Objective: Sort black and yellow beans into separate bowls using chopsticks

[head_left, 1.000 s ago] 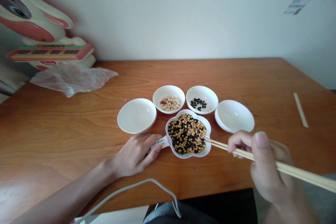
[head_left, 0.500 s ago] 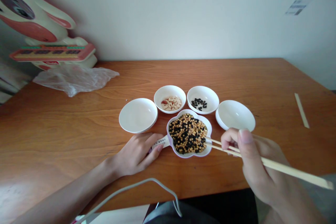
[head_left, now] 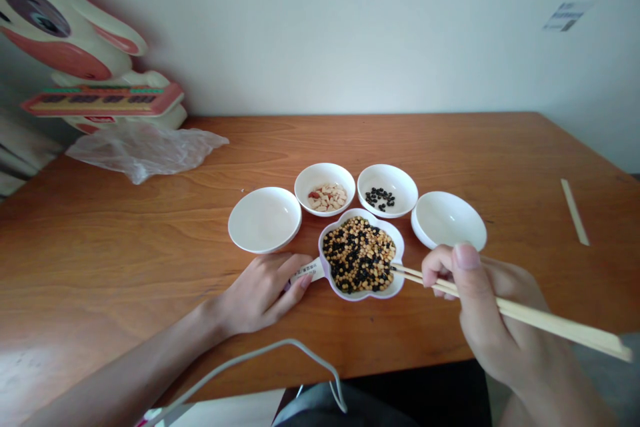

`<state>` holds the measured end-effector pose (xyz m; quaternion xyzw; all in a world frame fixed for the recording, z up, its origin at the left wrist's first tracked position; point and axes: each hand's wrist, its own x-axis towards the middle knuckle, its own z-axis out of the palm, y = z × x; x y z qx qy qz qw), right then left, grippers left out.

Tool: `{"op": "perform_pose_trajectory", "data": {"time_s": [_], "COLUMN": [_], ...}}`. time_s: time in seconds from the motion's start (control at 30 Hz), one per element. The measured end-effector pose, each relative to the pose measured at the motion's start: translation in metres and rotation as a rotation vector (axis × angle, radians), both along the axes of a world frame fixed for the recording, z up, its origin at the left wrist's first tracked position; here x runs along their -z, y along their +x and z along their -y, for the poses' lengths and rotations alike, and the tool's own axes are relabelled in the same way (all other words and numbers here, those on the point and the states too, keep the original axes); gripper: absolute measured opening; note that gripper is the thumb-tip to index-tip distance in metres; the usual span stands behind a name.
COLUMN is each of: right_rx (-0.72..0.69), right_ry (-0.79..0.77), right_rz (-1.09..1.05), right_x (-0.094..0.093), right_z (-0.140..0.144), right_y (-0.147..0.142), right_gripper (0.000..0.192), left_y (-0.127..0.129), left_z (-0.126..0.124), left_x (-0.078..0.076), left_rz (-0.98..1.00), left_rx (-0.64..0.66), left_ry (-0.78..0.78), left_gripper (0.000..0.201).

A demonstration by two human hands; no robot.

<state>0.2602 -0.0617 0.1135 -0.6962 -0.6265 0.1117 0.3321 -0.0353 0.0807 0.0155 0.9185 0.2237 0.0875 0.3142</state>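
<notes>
My left hand [head_left: 267, 289] is closed on the labelled handle of a flower-shaped dish [head_left: 399, 240], white with a lilac rim. Mixed black beans and yellow kernels [head_left: 357, 255] fill the dish. Between the fingers of my right hand [head_left: 493, 307] is a pair of chopsticks [head_left: 555, 325]; their tips are close together at the beans by the dish's right side. Behind the dish, one white bowl [head_left: 325, 170] holds pale peanut halves [head_left: 329, 197] and a reddish one. Beside it, another white bowl [head_left: 393, 173] has several black beans [head_left: 380, 199] in it.
An empty white bowl [head_left: 265, 220] stands at the left of the row and another [head_left: 447, 217] at the right. A crumpled plastic bag [head_left: 150, 150] lies near a toy keyboard [head_left: 103, 101]. A pale strip [head_left: 575, 212] rests far right. A white cable [head_left: 260, 350] crosses the front edge.
The chopstick tips have come together at the beans on the dish's right side. My left hand stays on the handle. The view has shifted very slightly.
</notes>
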Motion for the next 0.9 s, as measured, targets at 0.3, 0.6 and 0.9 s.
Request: {"op": "perform_pose_trajectory", "data": {"time_s": [0.3, 0.6, 0.9], "right_rx": [-0.013, -0.030, 0.157], "right_ry": [0.039, 0.152, 0.702], "right_rz": [0.045, -0.044, 0.007], "right_x": [0.000, 0.000, 0.045], "right_z": [-0.003, 0.001, -0.015], "right_y": [-0.006, -0.003, 0.020], "right_gripper": [0.049, 0.052, 0.074], "left_y": [0.000, -0.001, 0.000], "left_z": [0.001, 0.000, 0.001], "left_x": [0.000, 0.002, -0.002], "left_rz": [-0.002, -0.008, -0.010], "left_rx": [0.005, -0.005, -0.005], "left_ry": [-0.024, -0.008, -0.022], "left_gripper": [0.027, 0.026, 0.026]}}
